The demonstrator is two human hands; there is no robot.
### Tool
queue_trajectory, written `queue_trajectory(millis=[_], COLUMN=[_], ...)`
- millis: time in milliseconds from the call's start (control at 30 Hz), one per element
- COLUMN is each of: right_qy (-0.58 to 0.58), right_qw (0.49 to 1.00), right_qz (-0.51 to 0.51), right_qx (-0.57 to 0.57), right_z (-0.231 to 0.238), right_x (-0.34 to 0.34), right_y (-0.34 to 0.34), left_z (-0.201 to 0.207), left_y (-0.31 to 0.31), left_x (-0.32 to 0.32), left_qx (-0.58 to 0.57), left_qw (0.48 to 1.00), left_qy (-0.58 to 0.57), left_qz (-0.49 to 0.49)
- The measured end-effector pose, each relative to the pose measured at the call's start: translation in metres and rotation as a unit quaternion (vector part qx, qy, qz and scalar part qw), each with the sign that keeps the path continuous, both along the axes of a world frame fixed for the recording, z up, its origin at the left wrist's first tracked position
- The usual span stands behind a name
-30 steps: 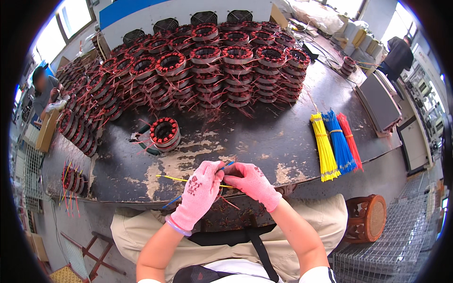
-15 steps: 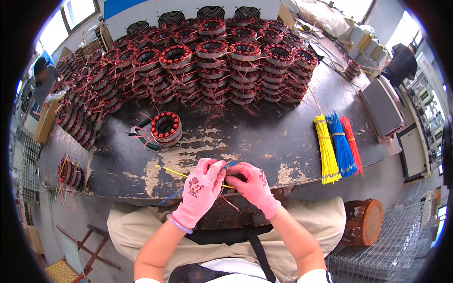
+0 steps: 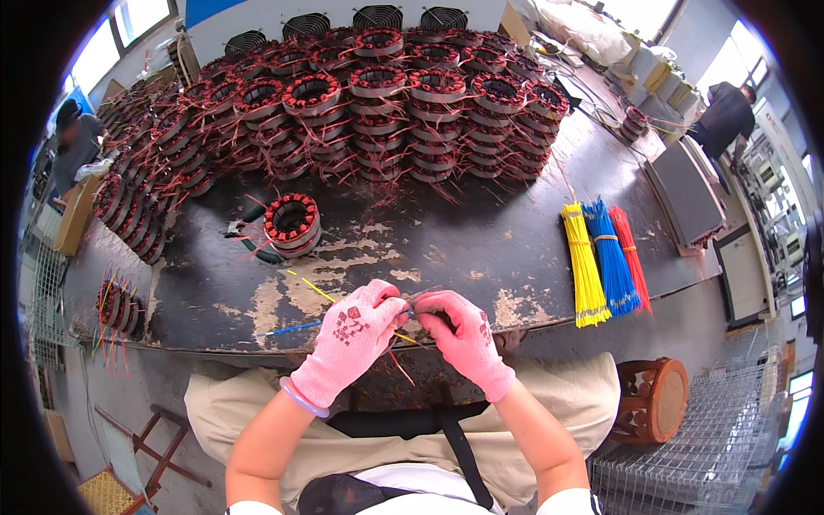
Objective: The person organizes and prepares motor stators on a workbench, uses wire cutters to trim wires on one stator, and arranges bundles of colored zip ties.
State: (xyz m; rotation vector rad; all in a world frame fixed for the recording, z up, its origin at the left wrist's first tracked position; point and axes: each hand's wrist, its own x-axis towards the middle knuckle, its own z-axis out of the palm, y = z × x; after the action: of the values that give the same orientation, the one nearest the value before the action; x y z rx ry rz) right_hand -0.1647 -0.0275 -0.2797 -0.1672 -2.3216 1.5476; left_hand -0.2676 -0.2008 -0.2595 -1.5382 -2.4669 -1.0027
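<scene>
At the near edge of the table, my pink-gloved left hand [image 3: 354, 333] is closed in a pinch. Fingertip to fingertip with it, my right hand [image 3: 463, 336], also gloved in pink, pinches wire ends that are mostly hidden. A yellow wire [image 3: 311, 287] and a blue wire [image 3: 292, 330] stick out to the left from behind my left hand. Below the fingers hangs a thin red wire [image 3: 400, 367]. How the ends join between the fingertips is too small to tell. Beyond my left hand stands a single wound stator [image 3: 292, 225] with red coils.
Tall stacks of wound stators [image 3: 378, 129] fill the table's far side. Bundles of yellow wires [image 3: 585, 270], blue wires [image 3: 614, 266] and red wires [image 3: 629, 245] lie at the right. A wooden stool [image 3: 657, 399] stands right of my legs. Other people are in the background at both sides.
My hands stay pinched together, the left one turned slightly. The yellow and blue wires have swung: the yellow tilts more steeply, the blue lies flatter and higher. The whole view has shifted slightly.
</scene>
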Motion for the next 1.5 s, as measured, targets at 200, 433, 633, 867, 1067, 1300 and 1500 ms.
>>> queue_trajectory(millis=[200,433,633,867,1067,1300,1500], right_qy=[-0.071,-0.083,-0.097,-0.129,-0.143,0.066,0.029], right_qw=[0.995,0.995,0.994,0.989,0.987,0.9,0.908], right_qz=[0.008,0.028,0.047,0.038,-0.011,0.009,0.077], right_qx=[-0.063,-0.045,-0.027,-0.064,-0.074,0.43,0.41], right_z=[0.012,0.016,0.021,0.012,-0.001,0.011,-0.004], right_x=[0.001,-0.002,-0.004,-0.009,-0.012,0.007,-0.007], right_y=[0.003,0.009,0.012,0.012,0.013,0.011,0.021], left_z=[0.002,-0.005,-0.013,-0.018,-0.018,-0.018,-0.018], left_y=[0.005,0.005,0.004,0.003,0.005,0.006,0.005], left_x=[0.008,0.006,0.002,0.003,0.001,0.001,0.0], left_qx=[-0.013,0.012,0.021,0.023,0.013,0.022,0.004], left_qw=[1.0,0.999,0.998,0.999,1.0,0.999,1.0], left_qy=[-0.013,-0.053,-0.056,-0.026,-0.023,-0.045,-0.024], left_qz=[0.01,-0.002,-0.017,-0.014,-0.012,-0.007,-0.016])
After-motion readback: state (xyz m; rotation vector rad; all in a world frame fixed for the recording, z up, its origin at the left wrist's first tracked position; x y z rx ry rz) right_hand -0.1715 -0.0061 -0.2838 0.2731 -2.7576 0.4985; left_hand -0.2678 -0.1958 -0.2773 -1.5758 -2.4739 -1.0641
